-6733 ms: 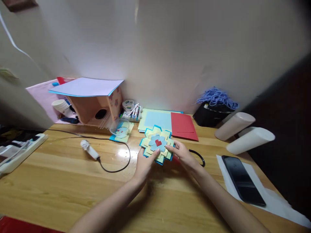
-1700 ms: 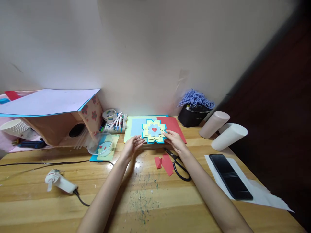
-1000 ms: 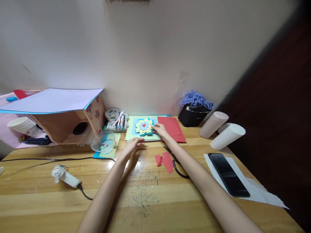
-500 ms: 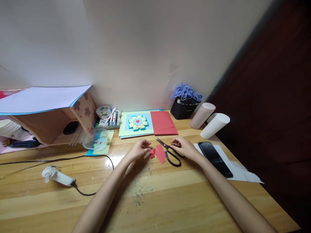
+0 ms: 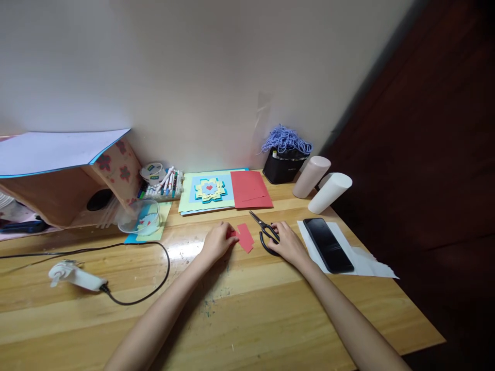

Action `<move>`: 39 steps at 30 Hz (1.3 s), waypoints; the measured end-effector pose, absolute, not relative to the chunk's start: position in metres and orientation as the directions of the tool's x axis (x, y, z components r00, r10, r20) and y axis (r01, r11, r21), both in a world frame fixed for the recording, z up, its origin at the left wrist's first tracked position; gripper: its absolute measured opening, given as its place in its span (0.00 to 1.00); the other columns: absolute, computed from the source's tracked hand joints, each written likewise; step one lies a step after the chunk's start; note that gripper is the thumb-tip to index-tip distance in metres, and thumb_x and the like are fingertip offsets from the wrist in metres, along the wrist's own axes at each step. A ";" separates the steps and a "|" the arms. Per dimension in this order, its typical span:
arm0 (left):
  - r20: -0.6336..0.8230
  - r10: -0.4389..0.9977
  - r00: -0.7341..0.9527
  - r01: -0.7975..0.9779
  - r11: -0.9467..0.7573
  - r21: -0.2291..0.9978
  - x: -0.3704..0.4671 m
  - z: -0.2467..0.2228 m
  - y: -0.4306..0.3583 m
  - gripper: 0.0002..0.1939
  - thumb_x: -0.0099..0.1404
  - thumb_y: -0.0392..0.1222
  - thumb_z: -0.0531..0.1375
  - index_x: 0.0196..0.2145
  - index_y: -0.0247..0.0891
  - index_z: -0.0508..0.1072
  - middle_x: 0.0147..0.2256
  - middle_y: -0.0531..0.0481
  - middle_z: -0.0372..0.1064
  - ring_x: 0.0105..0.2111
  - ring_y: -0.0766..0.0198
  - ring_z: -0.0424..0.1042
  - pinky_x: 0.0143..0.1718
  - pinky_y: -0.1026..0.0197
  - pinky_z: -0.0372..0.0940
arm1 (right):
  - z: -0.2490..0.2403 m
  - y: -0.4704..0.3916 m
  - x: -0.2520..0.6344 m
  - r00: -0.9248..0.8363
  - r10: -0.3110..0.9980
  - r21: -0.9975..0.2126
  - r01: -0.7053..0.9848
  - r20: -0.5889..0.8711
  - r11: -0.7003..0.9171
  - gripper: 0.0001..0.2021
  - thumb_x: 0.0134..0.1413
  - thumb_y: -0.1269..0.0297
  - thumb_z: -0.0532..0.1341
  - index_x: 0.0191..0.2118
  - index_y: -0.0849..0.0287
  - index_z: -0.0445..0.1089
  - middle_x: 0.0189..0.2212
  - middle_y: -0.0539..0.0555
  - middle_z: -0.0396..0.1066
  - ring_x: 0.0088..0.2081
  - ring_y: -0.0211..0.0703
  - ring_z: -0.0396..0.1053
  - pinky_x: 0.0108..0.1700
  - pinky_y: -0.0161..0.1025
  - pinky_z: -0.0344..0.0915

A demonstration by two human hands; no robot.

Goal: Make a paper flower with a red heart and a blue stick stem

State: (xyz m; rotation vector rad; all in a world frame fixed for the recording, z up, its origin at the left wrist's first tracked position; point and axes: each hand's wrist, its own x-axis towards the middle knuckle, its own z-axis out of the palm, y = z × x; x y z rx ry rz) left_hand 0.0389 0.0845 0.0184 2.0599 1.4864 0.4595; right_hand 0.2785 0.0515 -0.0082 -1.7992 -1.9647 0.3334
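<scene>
My left hand (image 5: 217, 241) rests low over the table, its thumb and fingers pinched on a small piece of red paper (image 5: 233, 233), most of which is hidden. Just right of it lies a larger red paper scrap (image 5: 245, 238), flat on the wood. My right hand (image 5: 289, 243) has its fingers closed around the black handles of a pair of scissors (image 5: 266, 228). The scissors lie on the table, blades pointing away and to the left. Behind both hands are a sheet of red paper (image 5: 251, 189) and a layered paper flower (image 5: 210, 189) with a red heart.
A phone (image 5: 328, 245) lies on white paper at the right. Two cylinders (image 5: 330, 193) and a black holder (image 5: 279, 167) with blue yarn stand behind. At left are a clear bowl (image 5: 138, 219), markers (image 5: 166, 183), a corded white glue gun (image 5: 77, 275) and a box (image 5: 112, 178).
My right hand has moved further over the scissors' handles and now grips them. My left hand keeps its pinch on the small red paper. The whole view has shifted, moving everything slightly left.
</scene>
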 end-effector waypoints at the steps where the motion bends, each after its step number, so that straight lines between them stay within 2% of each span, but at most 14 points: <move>1: -0.026 0.949 0.314 0.772 -0.239 0.589 0.038 0.019 0.083 0.07 0.55 0.42 0.60 0.32 0.38 0.68 0.33 0.48 0.66 0.32 0.62 0.66 0.31 0.63 0.57 | -0.009 0.052 0.282 -0.024 0.985 -0.467 0.879 0.168 0.101 0.15 0.43 0.67 0.57 0.41 0.62 0.63 0.38 0.58 0.63 0.39 0.46 0.66 0.43 0.41 0.64; 5: 0.020 0.966 0.256 0.812 -0.227 0.538 0.037 0.019 0.082 0.10 0.54 0.42 0.60 0.35 0.38 0.68 0.38 0.45 0.65 0.37 0.59 0.66 0.32 0.62 0.57 | -0.002 0.053 0.294 0.028 0.969 -0.448 0.890 0.246 0.088 0.14 0.46 0.67 0.56 0.42 0.61 0.64 0.39 0.59 0.63 0.42 0.50 0.65 0.45 0.45 0.63; 7: -0.011 0.969 0.246 0.795 -0.196 0.574 0.037 0.018 0.085 0.11 0.53 0.42 0.61 0.36 0.39 0.68 0.38 0.46 0.66 0.38 0.58 0.67 0.32 0.62 0.57 | 0.007 0.051 0.293 -0.019 0.949 -0.467 0.867 0.316 0.173 0.13 0.49 0.69 0.54 0.42 0.59 0.65 0.40 0.59 0.64 0.44 0.50 0.64 0.47 0.46 0.62; 9: -0.080 0.965 0.251 0.769 -0.149 0.621 0.037 0.017 0.089 0.09 0.52 0.41 0.62 0.33 0.40 0.68 0.33 0.48 0.69 0.34 0.59 0.68 0.30 0.62 0.56 | 0.017 0.046 0.287 -0.144 0.924 -0.498 0.807 0.355 0.317 0.11 0.52 0.70 0.52 0.41 0.57 0.66 0.40 0.57 0.65 0.45 0.48 0.63 0.49 0.45 0.61; 12: -0.138 0.956 0.260 0.752 -0.111 0.650 0.036 0.017 0.093 0.06 0.51 0.41 0.62 0.26 0.39 0.68 0.27 0.50 0.70 0.28 0.61 0.68 0.28 0.63 0.55 | 0.027 0.036 0.270 -0.391 0.859 -0.529 0.677 0.331 0.512 0.12 0.55 0.72 0.51 0.41 0.55 0.68 0.42 0.56 0.67 0.46 0.44 0.64 0.50 0.44 0.60; 14: -0.145 0.955 0.258 0.750 -0.103 0.654 0.034 0.019 0.093 0.06 0.51 0.42 0.62 0.24 0.39 0.68 0.26 0.50 0.71 0.26 0.61 0.68 0.27 0.63 0.54 | 0.028 0.030 0.260 -0.508 0.814 -0.537 0.619 0.283 0.573 0.14 0.55 0.72 0.51 0.44 0.55 0.68 0.45 0.55 0.68 0.49 0.43 0.63 0.51 0.43 0.60; 20: -0.143 0.961 0.235 0.720 -0.073 0.690 0.018 0.031 0.092 0.08 0.54 0.45 0.59 0.24 0.37 0.68 0.25 0.50 0.70 0.26 0.62 0.67 0.26 0.64 0.55 | 0.017 0.025 0.251 -0.596 0.774 -0.523 0.599 0.215 0.606 0.16 0.56 0.72 0.51 0.48 0.56 0.68 0.47 0.54 0.69 0.50 0.44 0.62 0.52 0.44 0.60; 23: -0.104 0.970 0.220 0.638 -0.062 0.767 0.015 0.041 0.091 0.09 0.53 0.45 0.60 0.26 0.36 0.68 0.23 0.51 0.68 0.24 0.63 0.66 0.25 0.64 0.56 | 0.015 0.026 0.251 -0.593 0.773 -0.521 0.597 0.225 0.610 0.16 0.56 0.73 0.51 0.48 0.56 0.68 0.46 0.54 0.70 0.50 0.44 0.63 0.52 0.45 0.61; 27: -0.026 0.989 0.144 0.361 -0.028 0.932 0.027 0.049 0.087 0.16 0.50 0.46 0.63 0.35 0.35 0.67 0.23 0.53 0.67 0.24 0.65 0.67 0.27 0.64 0.60 | 0.019 0.025 0.247 -0.591 0.769 -0.537 0.578 0.244 0.614 0.17 0.55 0.74 0.51 0.48 0.56 0.67 0.45 0.55 0.70 0.48 0.43 0.64 0.50 0.44 0.62; 29: -0.011 0.994 0.105 0.288 -0.020 0.957 0.036 0.044 0.082 0.18 0.50 0.45 0.63 0.37 0.36 0.66 0.26 0.52 0.67 0.25 0.65 0.67 0.27 0.64 0.62 | 0.020 0.024 0.245 -0.590 0.769 -0.545 0.572 0.246 0.613 0.17 0.55 0.75 0.51 0.49 0.57 0.66 0.45 0.55 0.70 0.48 0.43 0.64 0.50 0.43 0.63; 32: -0.013 0.995 0.101 0.382 -0.026 0.924 0.045 0.026 0.076 0.15 0.51 0.40 0.62 0.37 0.36 0.66 0.28 0.51 0.66 0.26 0.65 0.68 0.27 0.63 0.62 | 0.020 0.024 0.245 -0.584 0.775 -0.555 0.573 0.240 0.603 0.18 0.55 0.74 0.51 0.50 0.57 0.66 0.45 0.55 0.70 0.48 0.44 0.64 0.50 0.44 0.63; 36: 0.066 0.993 0.095 0.593 -0.110 0.797 0.046 0.005 0.070 0.14 0.50 0.36 0.63 0.36 0.37 0.67 0.34 0.47 0.67 0.35 0.60 0.68 0.36 0.59 0.62 | 0.017 0.024 0.246 -0.575 0.782 -0.561 0.574 0.241 0.596 0.17 0.55 0.73 0.51 0.50 0.56 0.66 0.45 0.56 0.70 0.48 0.44 0.65 0.50 0.46 0.63; 39: 0.096 0.991 0.093 0.670 -0.134 0.730 0.045 0.003 0.069 0.16 0.50 0.36 0.64 0.38 0.38 0.67 0.40 0.45 0.66 0.41 0.58 0.66 0.40 0.58 0.61 | 0.016 0.024 0.246 -0.582 0.778 -0.556 0.576 0.235 0.599 0.17 0.55 0.73 0.51 0.50 0.56 0.65 0.45 0.56 0.70 0.48 0.44 0.64 0.50 0.46 0.63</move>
